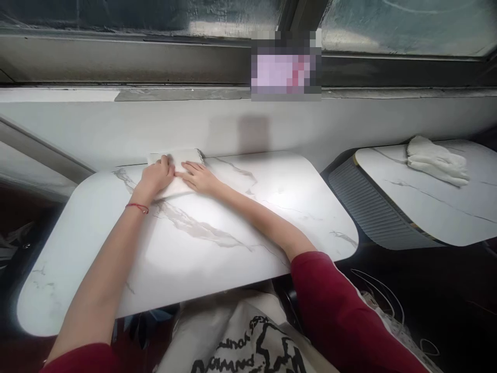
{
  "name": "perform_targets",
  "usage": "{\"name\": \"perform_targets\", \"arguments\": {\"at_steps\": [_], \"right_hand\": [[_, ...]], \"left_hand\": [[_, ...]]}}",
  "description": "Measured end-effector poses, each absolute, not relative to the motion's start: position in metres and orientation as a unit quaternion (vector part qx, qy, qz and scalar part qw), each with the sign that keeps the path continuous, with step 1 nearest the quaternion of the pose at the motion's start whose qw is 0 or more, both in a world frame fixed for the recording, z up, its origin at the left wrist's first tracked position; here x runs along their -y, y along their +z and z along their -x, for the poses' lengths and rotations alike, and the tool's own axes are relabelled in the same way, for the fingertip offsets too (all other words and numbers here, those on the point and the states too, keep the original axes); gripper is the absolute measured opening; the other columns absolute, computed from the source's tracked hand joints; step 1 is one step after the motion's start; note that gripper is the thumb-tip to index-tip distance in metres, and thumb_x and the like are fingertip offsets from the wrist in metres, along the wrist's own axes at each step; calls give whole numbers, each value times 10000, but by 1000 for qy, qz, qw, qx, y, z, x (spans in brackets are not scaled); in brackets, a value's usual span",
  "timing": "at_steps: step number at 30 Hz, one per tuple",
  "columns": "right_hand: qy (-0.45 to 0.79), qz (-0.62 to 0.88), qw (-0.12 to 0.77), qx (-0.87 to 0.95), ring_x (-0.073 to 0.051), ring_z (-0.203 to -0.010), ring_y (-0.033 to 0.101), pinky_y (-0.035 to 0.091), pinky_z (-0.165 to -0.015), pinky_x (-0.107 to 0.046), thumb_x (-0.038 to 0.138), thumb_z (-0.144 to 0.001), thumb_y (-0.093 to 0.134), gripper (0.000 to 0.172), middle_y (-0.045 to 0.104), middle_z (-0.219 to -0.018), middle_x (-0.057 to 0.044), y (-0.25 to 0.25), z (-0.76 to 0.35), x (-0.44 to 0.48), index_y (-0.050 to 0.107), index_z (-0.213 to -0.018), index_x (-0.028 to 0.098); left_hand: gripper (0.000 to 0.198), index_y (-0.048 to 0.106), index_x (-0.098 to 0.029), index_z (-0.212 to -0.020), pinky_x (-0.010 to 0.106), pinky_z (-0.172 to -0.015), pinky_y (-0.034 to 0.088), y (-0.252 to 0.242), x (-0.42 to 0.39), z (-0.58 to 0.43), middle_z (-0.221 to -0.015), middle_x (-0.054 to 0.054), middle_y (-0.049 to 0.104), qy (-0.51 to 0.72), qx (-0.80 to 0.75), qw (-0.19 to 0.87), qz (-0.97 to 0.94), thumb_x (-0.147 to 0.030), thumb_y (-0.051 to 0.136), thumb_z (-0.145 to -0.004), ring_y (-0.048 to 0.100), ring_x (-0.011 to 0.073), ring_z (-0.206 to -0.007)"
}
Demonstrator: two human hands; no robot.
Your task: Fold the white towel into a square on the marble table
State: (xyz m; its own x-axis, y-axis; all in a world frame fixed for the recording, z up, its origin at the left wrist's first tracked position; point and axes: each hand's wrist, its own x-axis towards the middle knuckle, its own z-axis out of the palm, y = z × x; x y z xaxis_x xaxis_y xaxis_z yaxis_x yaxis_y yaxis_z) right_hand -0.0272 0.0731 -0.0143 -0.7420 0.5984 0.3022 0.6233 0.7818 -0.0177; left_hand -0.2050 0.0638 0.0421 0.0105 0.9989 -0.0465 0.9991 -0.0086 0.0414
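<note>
A white folded cloth lies flat at the back edge of a white marble-patterned table, close to the wall. My left hand is on the cloth's left part, its fingers curled in and closed on the fabric. Flat over the cloth's right part rests my right hand, fingers stretched out and pointing left. The two hands nearly meet, with my right fingertips beside my left thumb. Parts of the cloth are hidden under both hands.
To the right stands a second marble-patterned table with a ribbed side and a crumpled white glove or cloth on it. Behind runs a white wall below a window sill. White cables hang at the lower right.
</note>
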Motion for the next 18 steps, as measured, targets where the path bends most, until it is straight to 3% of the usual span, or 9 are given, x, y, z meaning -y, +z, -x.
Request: {"name": "perform_targets", "arguments": {"at_steps": [9, 14, 18], "right_hand": [[-40, 286, 160, 944, -322, -1161, 488, 375, -1005, -482, 217, -1037, 337, 466, 573, -1333, -190, -9, 6, -39, 583, -1431, 179], [-87, 232, 162, 955, -291, -946, 469, 390, -840, -434, 251, -1023, 375, 392, 614, -1060, -162, -7, -32, 31, 646, -1278, 126], [-147, 198, 175, 953, -274, -887, 485, 387, -756, -418, 246, -1004, 406, 381, 632, -988, -172, -7, -68, 106, 617, -1255, 52]], "left_hand": [[398, 478, -120, -1291, 432, -862, 521, 50, -23, 193, -1234, 202, 709, -22, -673, 24, -739, -349, 313, -1011, 698, 373, -1091], [336, 510, -135, -1227, 390, -776, 532, 57, 38, 174, -1027, 140, 754, -61, -613, 62, -785, -360, 378, -1016, 733, 333, -940], [307, 535, -110, -1203, 353, -696, 530, 52, 104, 146, -992, 138, 738, -72, -541, 51, -836, -341, 413, -1041, 737, 308, -885]]}}
